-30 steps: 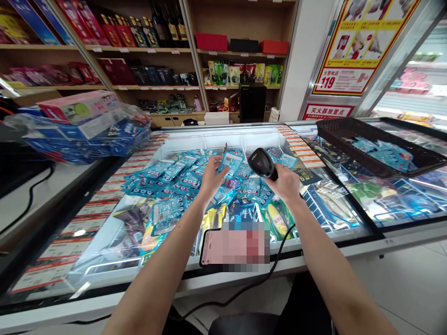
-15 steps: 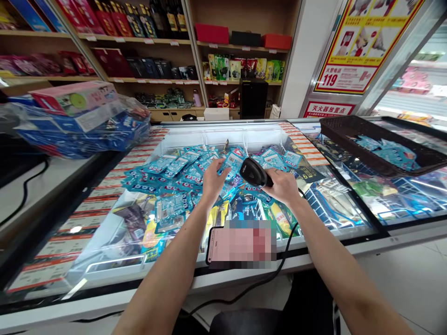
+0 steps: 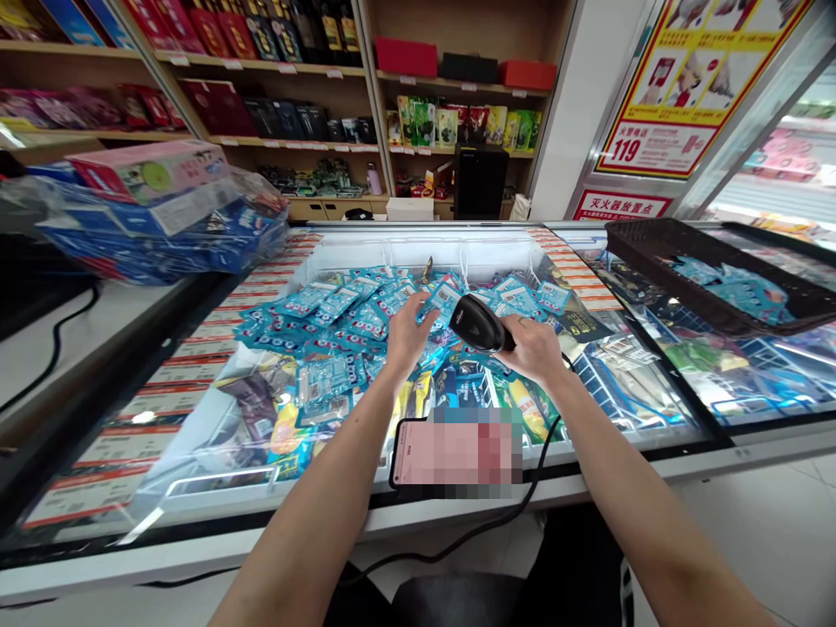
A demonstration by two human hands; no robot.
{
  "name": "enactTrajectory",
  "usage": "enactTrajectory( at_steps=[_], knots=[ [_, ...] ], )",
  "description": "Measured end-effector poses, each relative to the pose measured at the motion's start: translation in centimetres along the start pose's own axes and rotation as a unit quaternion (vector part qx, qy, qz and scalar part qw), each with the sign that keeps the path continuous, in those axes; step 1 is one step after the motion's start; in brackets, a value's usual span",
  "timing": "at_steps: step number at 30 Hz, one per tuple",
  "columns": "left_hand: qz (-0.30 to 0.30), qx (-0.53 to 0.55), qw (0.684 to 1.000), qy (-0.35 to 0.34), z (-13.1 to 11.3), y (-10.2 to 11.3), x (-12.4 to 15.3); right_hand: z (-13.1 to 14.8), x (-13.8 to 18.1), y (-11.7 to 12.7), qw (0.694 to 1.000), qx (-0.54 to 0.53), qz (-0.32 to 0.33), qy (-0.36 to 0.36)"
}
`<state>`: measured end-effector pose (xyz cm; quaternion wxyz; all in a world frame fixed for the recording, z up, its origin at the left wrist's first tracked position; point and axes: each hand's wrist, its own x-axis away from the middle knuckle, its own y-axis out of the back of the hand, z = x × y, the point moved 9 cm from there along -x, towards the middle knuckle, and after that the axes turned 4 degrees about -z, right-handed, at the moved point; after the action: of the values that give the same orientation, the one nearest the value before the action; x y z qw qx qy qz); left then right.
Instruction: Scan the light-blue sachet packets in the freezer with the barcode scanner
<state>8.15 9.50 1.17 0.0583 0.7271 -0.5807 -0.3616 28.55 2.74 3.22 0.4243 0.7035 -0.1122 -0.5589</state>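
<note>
My left hand [image 3: 408, 333] has its thumb and index finger at the near edge of a small blue packet [image 3: 447, 298], which it appears to grip. The packet's barcode side faces up. My right hand [image 3: 532, 348] is wrapped round the handle of a black barcode scanner [image 3: 480, 324]. The scanner's head points left and stands just right of the packet. A heap of similar blue packets [image 3: 326, 305] lies under and left of my hands, on the glass lid of a chest freezer [image 3: 215, 514].
A phone [image 3: 411, 453] lies at the freezer's front edge, near the scanner's cable [image 3: 542, 461]. A brown basket [image 3: 692, 296] with blue packets stands right. Plastic-wrapped boxes [image 3: 163, 218] are stacked left. Stocked shelves [image 3: 293, 144] line the back.
The view has shifted slightly, so the scene sits a little further right. Both hands, the packet and the scanner keep nearly the same arrangement.
</note>
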Motion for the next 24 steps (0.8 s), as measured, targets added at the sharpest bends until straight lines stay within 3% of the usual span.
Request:
enactTrajectory(
  at_steps=[24],
  knots=[
    [-0.001, -0.003, 1.000, -0.011, -0.23, 0.02, -0.01, 0.06, 0.00, 0.15, 1.000, 0.004, -0.023, 0.007]
  ],
)
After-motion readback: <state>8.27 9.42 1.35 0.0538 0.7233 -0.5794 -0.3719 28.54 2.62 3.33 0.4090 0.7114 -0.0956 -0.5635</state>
